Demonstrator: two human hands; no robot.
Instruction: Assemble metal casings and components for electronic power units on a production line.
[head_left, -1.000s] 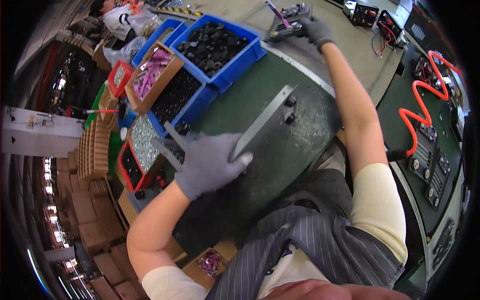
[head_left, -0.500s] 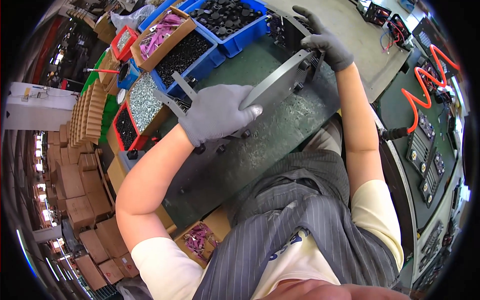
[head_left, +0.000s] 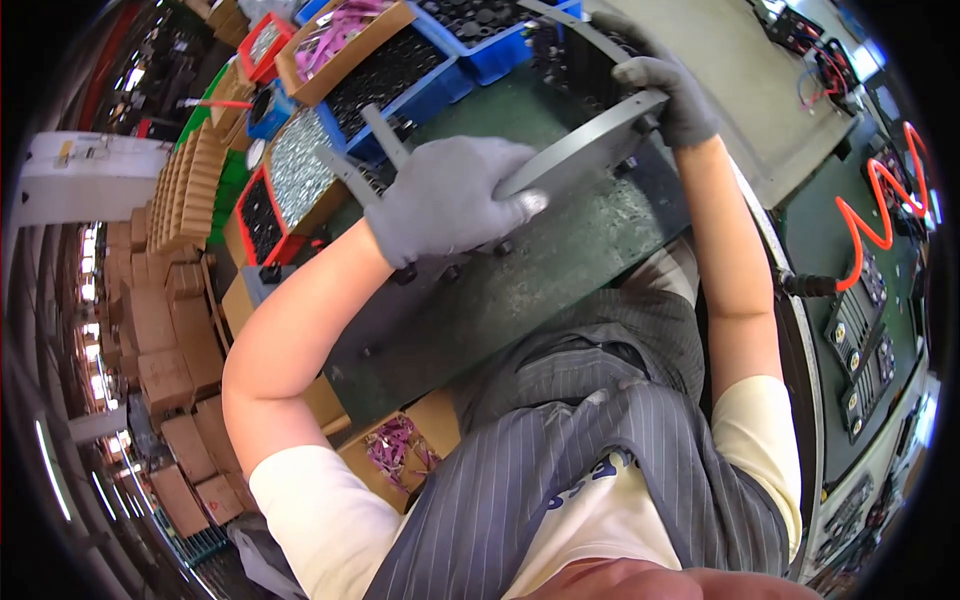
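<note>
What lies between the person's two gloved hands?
In the head view, a grey metal part: the left hand grips it, and its far end lies by the right hand; whether they touch is unclear.

The bracket [head_left: 588, 147] is over the workbench [head_left: 560, 275], right of the parts bins [head_left: 432, 97] and left of the hose [head_left: 864, 224].

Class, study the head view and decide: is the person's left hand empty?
No, the left hand, in a grey glove, grips a grey metal part above the green work surface.
</note>
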